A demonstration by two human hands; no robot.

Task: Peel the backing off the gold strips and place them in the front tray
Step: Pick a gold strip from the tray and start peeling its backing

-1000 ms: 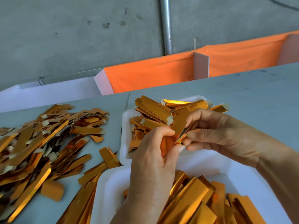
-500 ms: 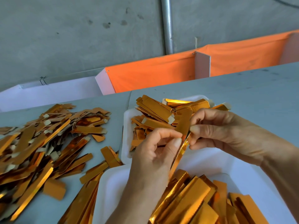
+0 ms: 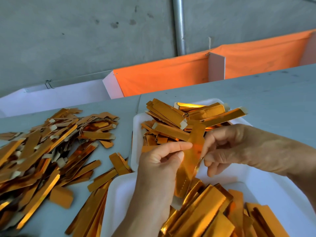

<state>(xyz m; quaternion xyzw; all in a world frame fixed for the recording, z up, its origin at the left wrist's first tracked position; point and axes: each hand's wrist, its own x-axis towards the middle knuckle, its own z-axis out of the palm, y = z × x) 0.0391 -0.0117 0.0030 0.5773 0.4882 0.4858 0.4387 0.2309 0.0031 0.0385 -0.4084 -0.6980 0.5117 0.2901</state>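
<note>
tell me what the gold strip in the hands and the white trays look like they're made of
Gold strip: looks like thin metallic foil or foil-faced paper, glossy and mirror-bright, bending between the left hand and right hand.
Near tray and far tray: probably foam or moulded pulp, matte white with thick rounded rims.

Two trays sit on the tabletop (image 3: 256, 93), the near tray (image 3: 266, 189) at the front edge and the far tray (image 3: 136, 134) just behind it, touching or overlapping it, each holding a heap of strips. A loose pile of strips (image 3: 42, 147) spreads over the left part of the tabletop, reaching the near tray's left side. Above the two trays, the left hand (image 3: 159, 161) and the right hand (image 3: 239, 147) hold one strip (image 3: 191, 159) between them, and a partitioned trough (image 3: 216, 65) runs behind the tabletop's back edge.
</note>
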